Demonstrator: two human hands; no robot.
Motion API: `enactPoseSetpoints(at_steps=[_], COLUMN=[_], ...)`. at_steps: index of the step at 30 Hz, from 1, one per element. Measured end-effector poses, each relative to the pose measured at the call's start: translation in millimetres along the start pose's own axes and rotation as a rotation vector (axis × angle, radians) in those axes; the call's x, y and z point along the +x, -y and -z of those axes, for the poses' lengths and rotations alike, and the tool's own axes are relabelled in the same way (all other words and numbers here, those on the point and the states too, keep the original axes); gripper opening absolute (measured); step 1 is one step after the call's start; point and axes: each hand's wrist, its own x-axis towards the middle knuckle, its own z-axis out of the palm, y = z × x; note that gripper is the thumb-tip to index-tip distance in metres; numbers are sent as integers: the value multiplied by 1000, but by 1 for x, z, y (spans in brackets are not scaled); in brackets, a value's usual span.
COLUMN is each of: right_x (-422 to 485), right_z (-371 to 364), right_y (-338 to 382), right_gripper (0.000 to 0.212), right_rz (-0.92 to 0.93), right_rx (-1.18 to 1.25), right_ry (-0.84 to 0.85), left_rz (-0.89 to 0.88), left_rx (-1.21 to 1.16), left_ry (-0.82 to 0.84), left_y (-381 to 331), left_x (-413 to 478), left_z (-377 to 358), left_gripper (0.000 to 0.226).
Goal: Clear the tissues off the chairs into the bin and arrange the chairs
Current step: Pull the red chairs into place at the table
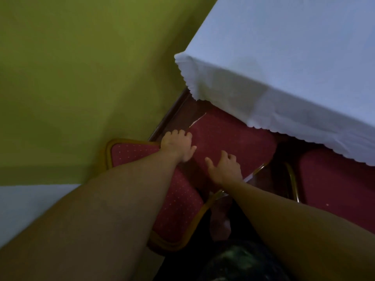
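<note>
A red chair with a gold frame stands below me. Its seat (233, 134) reaches partly under the table's white cloth, and its dotted backrest (178, 199) is nearest to me. My left hand (178, 146) grips the seat's left edge, fingers curled over it. My right hand (225, 167) rests on top of the seat near its front right corner, thumb spread and fingers loosely bent, holding nothing. No tissue shows on this seat. A second red chair (334, 179) sits to the right, half under the cloth.
The table with a white scalloped cloth (284, 67) overhangs both seats. A green wall (81, 78) and its dark skirting (168, 116) close in on the left. A dark rounded thing (243, 262) lies at the bottom, too dim to identify.
</note>
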Motion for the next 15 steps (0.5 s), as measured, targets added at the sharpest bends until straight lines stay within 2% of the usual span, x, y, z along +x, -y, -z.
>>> enactPoseSetpoints(at_steps=[5,12,15], right_x=[-13,-42,-49], right_z=[-57,-127,-143], right_y=[-5,-15,-14], right_gripper=[76,85,91], right_rz=[-70,-206,-241], right_rx=[10,69,119], right_ry=[51,303,354], left_rz=[49,219,223], left_rx=[20,134,201], left_ry=[62,274,288], left_y=[39,89,103], left_x=[-2,-6,-5], left_z=[-28,-56,-57], left_gripper=[61,72,73])
